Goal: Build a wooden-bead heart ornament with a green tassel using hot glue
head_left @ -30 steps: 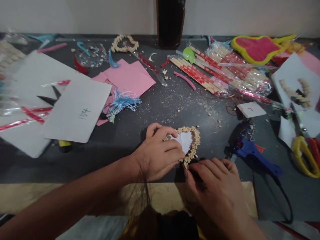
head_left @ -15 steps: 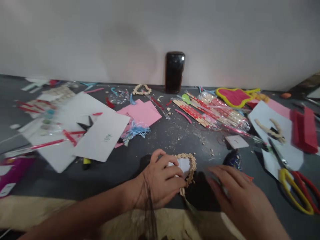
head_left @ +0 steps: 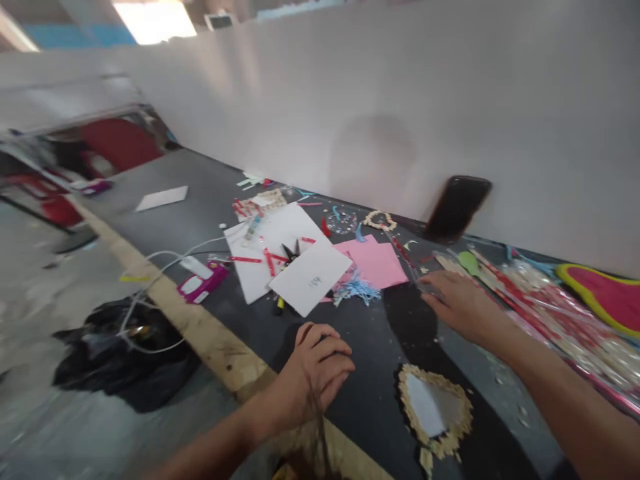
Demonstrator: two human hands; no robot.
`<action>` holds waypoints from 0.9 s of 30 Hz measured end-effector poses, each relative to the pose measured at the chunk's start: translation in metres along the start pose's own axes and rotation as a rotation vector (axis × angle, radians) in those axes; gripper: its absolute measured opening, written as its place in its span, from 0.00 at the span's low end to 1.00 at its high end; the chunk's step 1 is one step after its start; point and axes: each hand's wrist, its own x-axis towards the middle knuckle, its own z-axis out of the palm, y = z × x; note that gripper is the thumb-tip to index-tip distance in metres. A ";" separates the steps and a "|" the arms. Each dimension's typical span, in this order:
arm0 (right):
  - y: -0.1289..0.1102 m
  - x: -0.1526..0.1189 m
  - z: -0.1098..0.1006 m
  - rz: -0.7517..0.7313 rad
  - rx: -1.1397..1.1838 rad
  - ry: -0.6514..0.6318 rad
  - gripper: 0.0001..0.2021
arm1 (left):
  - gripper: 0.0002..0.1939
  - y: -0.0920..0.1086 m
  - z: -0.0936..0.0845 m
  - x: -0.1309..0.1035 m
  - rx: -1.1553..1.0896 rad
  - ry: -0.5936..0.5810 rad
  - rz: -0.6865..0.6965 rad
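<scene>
My left hand [head_left: 320, 365] rests near the table's front edge, fingers loosely bent and a little apart, with nothing visible in it. My right hand [head_left: 457, 301] reaches over the table beside the pink paper [head_left: 383, 263], its thumb and fingers closed around something greyish that blur hides. Its fingertips are at the end of a thin clear packet with red in it [head_left: 401, 251]. Between my forearms lies a leaf-shaped frame of small beige pieces [head_left: 463, 417] with a white inside [head_left: 424, 403] and a short stem; neither hand touches it.
A phone [head_left: 457, 208] leans on the wall. White cards [head_left: 311, 277], black-tipped pliers [head_left: 290, 252] and a blue tassel [head_left: 361, 288] lie left of my right hand. Wrapped sticks [head_left: 540, 300] lie right. A purple box [head_left: 203, 281] with a cable sits near the edge; a black bag [head_left: 125, 360] is on the floor.
The view has swung left. My left hand has come off the beige frame, which now lies alone on the table. My right hand has moved forward towards the pink paper and thin packet.
</scene>
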 end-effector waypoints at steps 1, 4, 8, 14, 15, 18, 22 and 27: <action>-0.004 0.013 0.005 -0.027 0.018 0.000 0.14 | 0.07 -0.003 -0.002 -0.005 0.020 0.021 -0.029; -0.018 0.041 0.014 -0.092 0.068 0.000 0.15 | 0.08 -0.015 -0.012 -0.016 0.090 0.092 -0.115; -0.037 0.055 0.015 -0.151 0.118 -0.017 0.15 | 0.09 -0.043 -0.037 -0.018 0.234 0.185 -0.264; -0.043 0.039 0.010 -0.119 0.126 0.011 0.16 | 0.12 -0.096 -0.079 0.003 0.331 0.167 -0.399; -0.041 0.035 0.008 -0.099 0.121 0.017 0.16 | 0.12 -0.102 -0.083 0.009 0.333 0.138 -0.400; -0.035 0.020 -0.002 0.004 0.089 0.044 0.16 | 0.12 -0.115 -0.089 0.032 0.336 0.054 -0.385; -0.027 -0.002 -0.020 0.194 0.005 0.133 0.16 | 0.11 -0.120 -0.090 0.071 0.343 -0.026 -0.328; -0.026 -0.050 -0.026 0.412 -0.179 0.110 0.17 | 0.17 -0.112 -0.072 0.117 0.329 -0.080 -0.205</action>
